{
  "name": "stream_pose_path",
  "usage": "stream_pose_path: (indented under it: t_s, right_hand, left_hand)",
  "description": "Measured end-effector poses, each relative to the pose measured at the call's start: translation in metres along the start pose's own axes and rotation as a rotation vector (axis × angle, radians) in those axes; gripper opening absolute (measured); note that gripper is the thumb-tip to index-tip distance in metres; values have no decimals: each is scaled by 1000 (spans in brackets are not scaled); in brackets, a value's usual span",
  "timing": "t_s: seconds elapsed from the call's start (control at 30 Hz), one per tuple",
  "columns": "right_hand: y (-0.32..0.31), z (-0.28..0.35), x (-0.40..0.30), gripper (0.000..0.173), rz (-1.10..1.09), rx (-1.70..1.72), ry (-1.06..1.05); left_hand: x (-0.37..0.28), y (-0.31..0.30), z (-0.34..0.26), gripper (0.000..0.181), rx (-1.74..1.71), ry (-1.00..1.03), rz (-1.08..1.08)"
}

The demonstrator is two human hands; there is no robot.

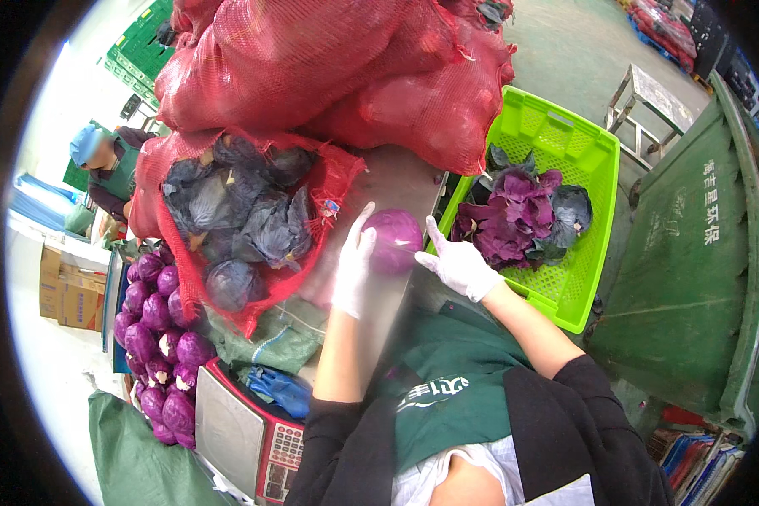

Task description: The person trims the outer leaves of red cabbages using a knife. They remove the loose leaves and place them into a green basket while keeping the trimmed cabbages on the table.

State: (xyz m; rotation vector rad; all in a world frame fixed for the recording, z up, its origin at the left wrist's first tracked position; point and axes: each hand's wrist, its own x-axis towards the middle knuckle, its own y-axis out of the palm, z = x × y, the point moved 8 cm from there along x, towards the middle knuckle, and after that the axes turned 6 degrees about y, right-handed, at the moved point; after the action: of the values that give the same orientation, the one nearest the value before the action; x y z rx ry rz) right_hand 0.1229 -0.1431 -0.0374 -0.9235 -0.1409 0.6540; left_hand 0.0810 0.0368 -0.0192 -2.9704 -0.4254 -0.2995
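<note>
Between my two white-gloved hands is a peeled red cabbage (392,243), glossy purple and slightly blurred, over the metal tabletop (395,180). My left hand (354,265) cups its left side, thumb against it. On the opposite side, the thumb tip of my right hand (458,262) meets the cabbage's edge while the index finger points up and away. A faint thin line runs from that thumb across the cabbage; whether it is a blade is unclear. Left of my hands, an opened red mesh sack (348,166) holds several unpeeled cabbages (212,205) with dark outer leaves.
Full red mesh sacks (278,69) are piled at the back. A lime-green crate (598,183) on the right contains loose purple leaves (512,215). Peeled cabbages (158,310) are heaped left, beside a scale (231,414). A green bin (677,272) stands far right; another person (120,164) is at left.
</note>
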Motion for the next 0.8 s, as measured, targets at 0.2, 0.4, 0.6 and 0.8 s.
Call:
stream_pose_path:
  t_s: [0.2,0.4,0.6,0.8]
  right_hand:
    - [-1,17,15,84,-30,-87,-120]
    - [5,18,14,78,-200,-69,-96]
    - [-15,1,23,62,-506,424,-51]
    - [3,-18,36,57,-322,448,23]
  left_hand:
    - [-2,-1,10,48,-44,-35,-12]
    - [-5,-3,13,45,15,-27,-75]
    - [-17,-2,11,46,202,-53,-105]
    - [-19,6,2,49,210,1,-116]
